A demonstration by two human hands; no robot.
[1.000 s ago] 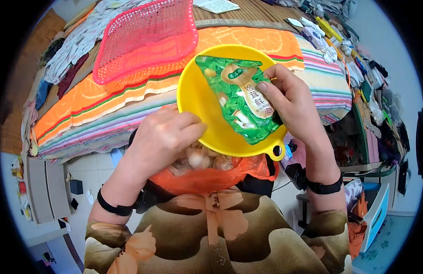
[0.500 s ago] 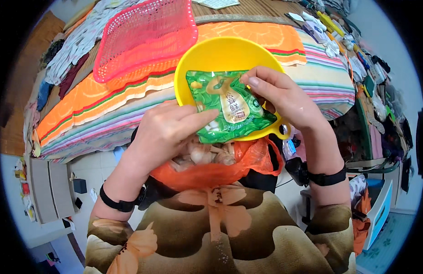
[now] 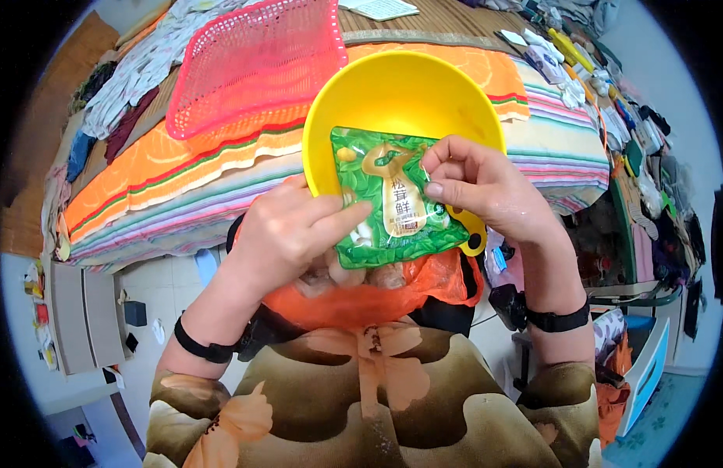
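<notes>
A green, glossy seasoning packet [image 3: 394, 199] with a pale label panel lies tilted over the near side of a yellow plastic bowl [image 3: 400, 86]. My left hand [image 3: 283, 230] is closed on the packet's left edge, its index finger lying across the front; its thumb is hidden. At the upper right edge, my right hand [image 3: 486, 187] pinches the packet between thumb and bent fingers. The bowl's yellow handle [image 3: 474, 242] shows beneath my right hand. Under the packet, in my lap, sits an orange-red plastic bag [image 3: 354, 304] holding pale bulbs that look like garlic [image 3: 344, 273], partly covered.
A pink plastic basket [image 3: 256, 66] stands beyond the bowl to the left, on an orange towel [image 3: 143, 164] over a striped cloth [image 3: 560, 168]. Clothes [image 3: 139, 74] are heaped at far left. Assorted small items crowd the right edge. A drawer unit [image 3: 85, 320] stands at lower left.
The packet has come lower and nearer me, standing more upright. More of the bowl's inside shows above it. My right hand has moved slightly down, its fingers more curled.
</notes>
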